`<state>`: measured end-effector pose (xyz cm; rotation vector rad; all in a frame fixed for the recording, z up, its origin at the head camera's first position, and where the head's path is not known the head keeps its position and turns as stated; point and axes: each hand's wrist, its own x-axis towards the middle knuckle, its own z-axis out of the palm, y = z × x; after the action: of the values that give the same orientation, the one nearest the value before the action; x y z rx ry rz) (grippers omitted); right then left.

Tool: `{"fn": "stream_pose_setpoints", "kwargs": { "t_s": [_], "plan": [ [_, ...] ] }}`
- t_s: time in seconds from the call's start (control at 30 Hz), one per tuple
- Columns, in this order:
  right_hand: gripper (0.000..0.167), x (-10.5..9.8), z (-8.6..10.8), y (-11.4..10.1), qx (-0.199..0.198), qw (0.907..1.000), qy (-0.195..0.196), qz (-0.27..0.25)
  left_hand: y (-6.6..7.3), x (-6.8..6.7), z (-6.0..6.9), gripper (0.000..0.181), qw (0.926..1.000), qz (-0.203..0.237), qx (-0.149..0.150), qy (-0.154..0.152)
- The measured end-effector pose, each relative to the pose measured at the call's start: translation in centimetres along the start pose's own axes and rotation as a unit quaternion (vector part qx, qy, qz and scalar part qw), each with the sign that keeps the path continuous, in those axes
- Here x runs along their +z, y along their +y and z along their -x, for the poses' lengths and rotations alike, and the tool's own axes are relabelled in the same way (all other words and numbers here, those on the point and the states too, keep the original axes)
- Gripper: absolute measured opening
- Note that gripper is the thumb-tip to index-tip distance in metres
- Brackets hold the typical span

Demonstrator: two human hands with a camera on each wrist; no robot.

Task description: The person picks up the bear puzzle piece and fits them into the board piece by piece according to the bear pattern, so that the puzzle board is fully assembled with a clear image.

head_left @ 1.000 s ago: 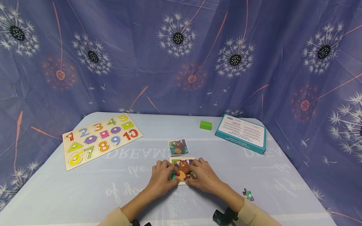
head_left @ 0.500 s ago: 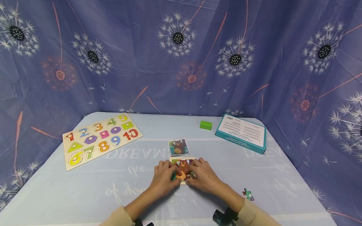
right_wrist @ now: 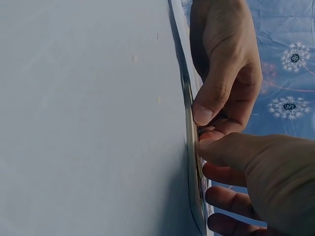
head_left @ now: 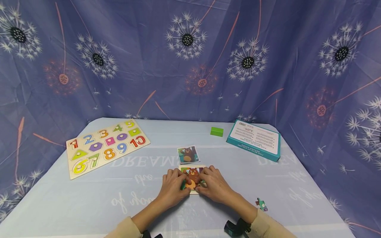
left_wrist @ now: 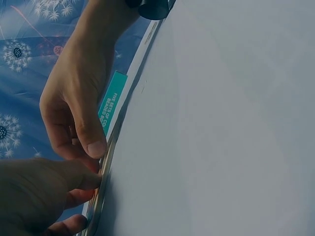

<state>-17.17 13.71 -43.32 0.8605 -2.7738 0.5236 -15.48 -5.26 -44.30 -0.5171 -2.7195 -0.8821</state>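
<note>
Both hands work over a small wooden bear puzzle (head_left: 192, 172) on the table. My left hand (head_left: 173, 186) holds a piece at the picture's left side with curled thumb and index finger. From the other side my right hand (head_left: 216, 185) grips at the bear's right edge, its fingertips close to the left ones. Low side-on wrist views show the thumbs and fingers on the thin board (right_wrist: 191, 162), where a piece edge stands slightly raised. The fingers hide part of the picture and the piece outlines. Just beyond the board lies a matching bear picture card (head_left: 188, 155).
A loose green and brown puzzle piece (head_left: 261, 204) lies right of the right forearm. Behind are a wooden number board (head_left: 101, 155) at left, a green block (head_left: 216, 132) and a teal box (head_left: 254, 140) at right. A dandelion-print cloth (head_left: 148, 66) hangs behind the table.
The left hand has shifted slightly to the right over the puzzle since the first frame. The right hand stays nearly still, and the surrounding things have not moved.
</note>
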Motion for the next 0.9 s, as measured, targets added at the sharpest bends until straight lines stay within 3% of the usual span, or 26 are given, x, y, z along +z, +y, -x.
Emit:
{"fn": "stream_pose_setpoints", "kwargs": {
  "t_s": [0.67,0.9],
  "plan": [
    [0.019,0.14,0.0,0.08,0.003,1.0,0.003,0.003,-0.11,0.01,0.02,0.011,1.0,-0.002,0.001,-0.002],
    [0.019,-0.7,0.44,0.38,0.008,0.9999,0.006,-0.002,-0.21,0.07,0.04,0.011,0.9999,0.004,-0.002,-0.013]
  ]
}}
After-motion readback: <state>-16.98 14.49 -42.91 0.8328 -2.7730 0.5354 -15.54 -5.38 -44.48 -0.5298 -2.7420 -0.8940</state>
